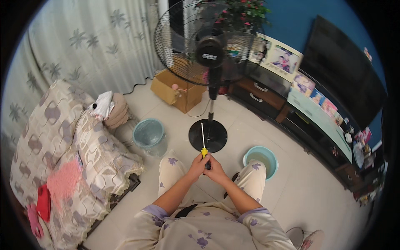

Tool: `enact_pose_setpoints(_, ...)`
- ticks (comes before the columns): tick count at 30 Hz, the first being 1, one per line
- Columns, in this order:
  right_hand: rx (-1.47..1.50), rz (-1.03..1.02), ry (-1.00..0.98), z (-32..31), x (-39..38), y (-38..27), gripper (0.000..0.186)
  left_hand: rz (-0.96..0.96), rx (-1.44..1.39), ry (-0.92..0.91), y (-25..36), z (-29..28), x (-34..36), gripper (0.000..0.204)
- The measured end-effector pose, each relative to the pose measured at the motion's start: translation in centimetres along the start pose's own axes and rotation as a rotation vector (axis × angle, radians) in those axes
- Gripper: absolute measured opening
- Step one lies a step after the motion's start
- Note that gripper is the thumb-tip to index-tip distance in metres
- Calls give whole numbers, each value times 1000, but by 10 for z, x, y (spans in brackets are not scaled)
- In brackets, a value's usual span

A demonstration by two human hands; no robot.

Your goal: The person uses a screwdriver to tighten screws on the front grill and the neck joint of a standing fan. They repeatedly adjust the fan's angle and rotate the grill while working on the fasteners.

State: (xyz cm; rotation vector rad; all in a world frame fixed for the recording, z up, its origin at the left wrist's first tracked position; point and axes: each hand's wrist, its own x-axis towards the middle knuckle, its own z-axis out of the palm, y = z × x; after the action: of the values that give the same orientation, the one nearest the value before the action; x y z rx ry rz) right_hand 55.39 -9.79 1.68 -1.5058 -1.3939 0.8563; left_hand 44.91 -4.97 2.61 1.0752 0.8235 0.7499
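Observation:
I hold a screwdriver [204, 151] in front of my lap, its yellow and black handle low and its metal shaft pointing away from me. My left hand [196, 167] closes on the handle from the left. From the right, my right hand [216, 170] is wrapped round the handle's black end, the two hands touching. Just beyond the tip stands a black pedestal fan [209, 52] with a wire grille. Its round base [196, 135] rests on the floor, partly behind the shaft.
A teal basin [273, 160] sits by my right knee, a translucent bin [149, 135] off to my left. Behind the fan is an open cardboard box [189, 98]. A covered sofa [100, 154] lines the left, and a low TV cabinet [287, 118] runs along the right.

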Motion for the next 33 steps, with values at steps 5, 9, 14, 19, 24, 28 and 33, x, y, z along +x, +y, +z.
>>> enact_pose_setpoints(5,588,263,143,-6,7,1,25,-95,90,-84,15,15,6,38)
enact_pose_setpoints(9,558,475,259,-14,11,51,19,-50,201,6,-17,11,30,43)
enact_pose_setpoints(14,409,857,318,-5,3,139,20,-281,300,10,-41,-19,35,41)
enact_pose_setpoints(19,474,992,466,14,-25,207,23,-433,387,-118,-75,-24,59,39)
enact_pose_setpoints(24,760,922,734,-16,-39,181,23,-465,419,-246,-106,15,85,33)
enact_pose_setpoints(28,943,834,858,-56,-43,151,19,-407,414,-340,-95,73,79,31)
enact_pose_setpoints(33,983,552,925,-113,-40,94,14,-237,343,-485,-73,125,78,31)
